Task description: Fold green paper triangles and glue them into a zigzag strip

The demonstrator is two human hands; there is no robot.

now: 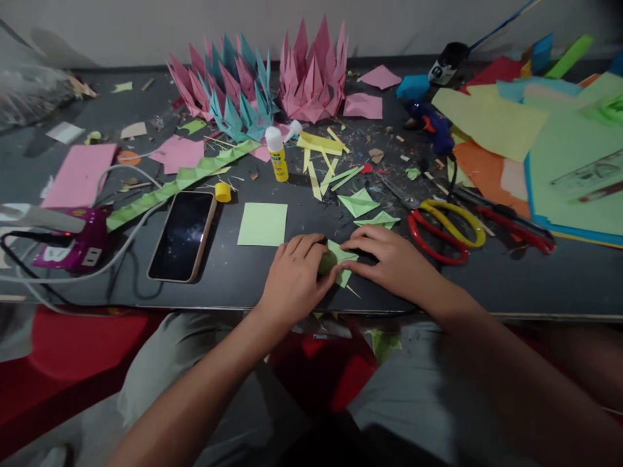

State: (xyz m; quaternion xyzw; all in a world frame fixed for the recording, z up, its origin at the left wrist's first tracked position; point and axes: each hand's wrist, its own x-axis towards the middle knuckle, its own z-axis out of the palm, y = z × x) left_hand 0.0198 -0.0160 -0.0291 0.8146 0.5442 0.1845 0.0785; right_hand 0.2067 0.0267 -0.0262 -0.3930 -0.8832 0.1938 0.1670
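Observation:
A small folded piece of light green paper (341, 259) lies on the dark table (511, 285) near its front edge. My left hand (294, 279) presses on its left side with curled fingers. My right hand (389, 256) lies flat over its right side, fingertips on the fold. A flat green paper square (263, 224) lies just left of my hands. Two folded green paper pieces (359, 202) sit behind my right hand.
A phone (182, 235) lies face up at left, next to cables and a purple tool (78, 246). Red and yellow scissors (445, 227) are at right, beside stacked coloured paper sheets (549, 162). Glue stick (277, 154), a long green folded strip (185, 181) and pink-and-blue paper crowns (263, 81) stand behind.

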